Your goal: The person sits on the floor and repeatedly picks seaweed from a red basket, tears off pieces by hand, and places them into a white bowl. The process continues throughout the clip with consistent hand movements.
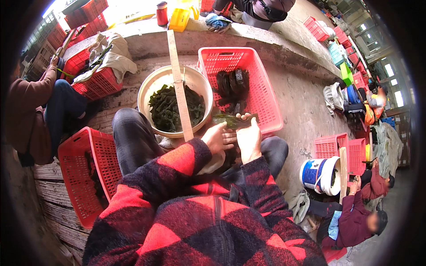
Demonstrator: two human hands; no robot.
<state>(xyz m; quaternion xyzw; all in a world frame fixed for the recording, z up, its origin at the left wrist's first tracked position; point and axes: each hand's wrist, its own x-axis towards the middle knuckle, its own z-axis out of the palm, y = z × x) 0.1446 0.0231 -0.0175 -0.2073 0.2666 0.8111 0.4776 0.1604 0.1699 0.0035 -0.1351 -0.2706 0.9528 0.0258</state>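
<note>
My left hand [218, 137] and my right hand [249, 136] hold a dark green strip of what looks like kelp [234, 121] between them, above my lap. The strip lies across the fingers of both hands. Left of it, a white round tub [142, 99] holds a heap of dark green leafy strips [176, 106]. A wooden slat [177, 79] runs across the tub, its lower end near my left sleeve. Beyond my hands, a red plastic crate [266, 96] holds dark rolled bundles [233, 82] in its left part.
Another red crate [90, 176] stands at my left, with dark strips inside. A concrete ledge [149, 43] runs beyond the tub, bearing a red bottle [162, 14] and a yellow container [179, 19]. One person sits at left; several others are at right, near a white-and-blue bucket [319, 175].
</note>
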